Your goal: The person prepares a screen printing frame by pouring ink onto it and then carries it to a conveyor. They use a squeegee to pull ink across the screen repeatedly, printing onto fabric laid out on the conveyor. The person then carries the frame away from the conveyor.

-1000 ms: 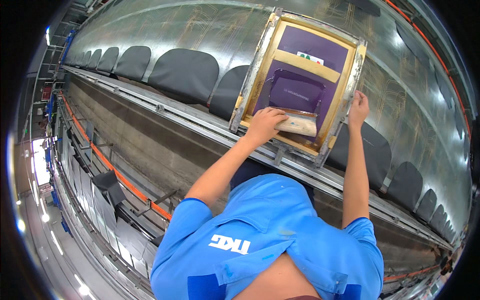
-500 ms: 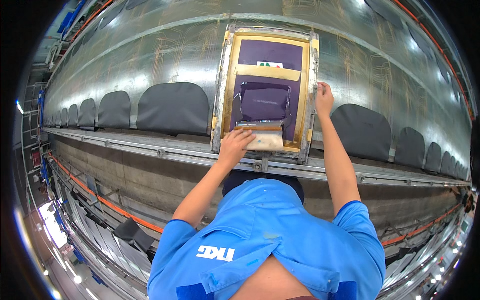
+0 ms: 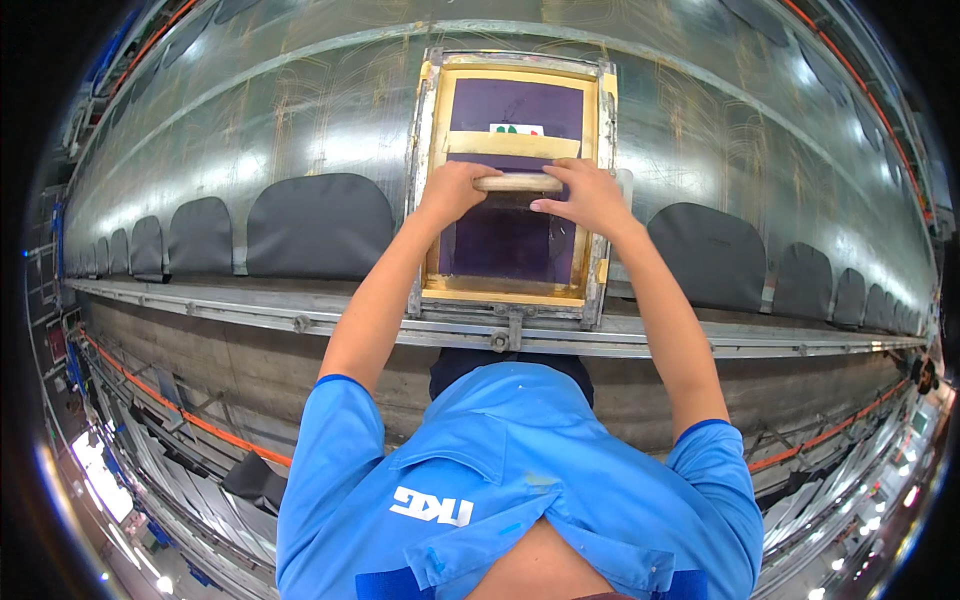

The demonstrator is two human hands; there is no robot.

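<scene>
Squeegee point(image 3: 517, 183) between dark fabric pieces point(image 3: 318, 225)

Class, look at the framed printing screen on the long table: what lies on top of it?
A wooden squeegee, gripped by the left hand and right hand, rests on the purple mesh. Whatever lies under the screen is covered.
</scene>
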